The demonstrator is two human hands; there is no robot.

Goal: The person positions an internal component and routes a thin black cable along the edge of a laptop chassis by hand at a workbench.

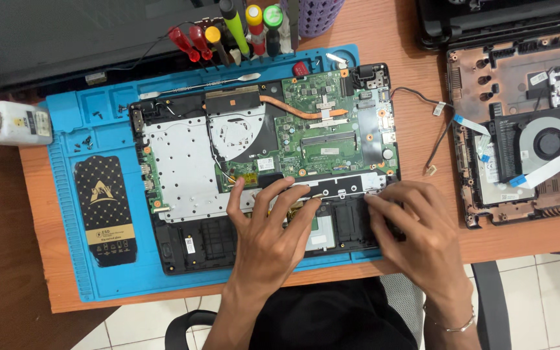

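Note:
An opened laptop base (183, 162) lies on a blue work mat (66, 214), its green circuit board (319, 123), copper heat pipe and silver shield plate exposed. My left hand (270, 233) rests on the lower middle of the base, fingers spread and pressing on a long silver metal bracket (338, 185). My right hand (419, 227) is at the bracket's right end, fingertips down on it. Neither hand grips a tool.
A black-and-gold packet (105, 210) lies on the mat's left. Screwdrivers (228, 32) stand in a rack at the back. A white bottle (4, 123) lies at far left. A second opened laptop (526, 142) with a fan sits at right. Loose cable (439, 129) trails between them.

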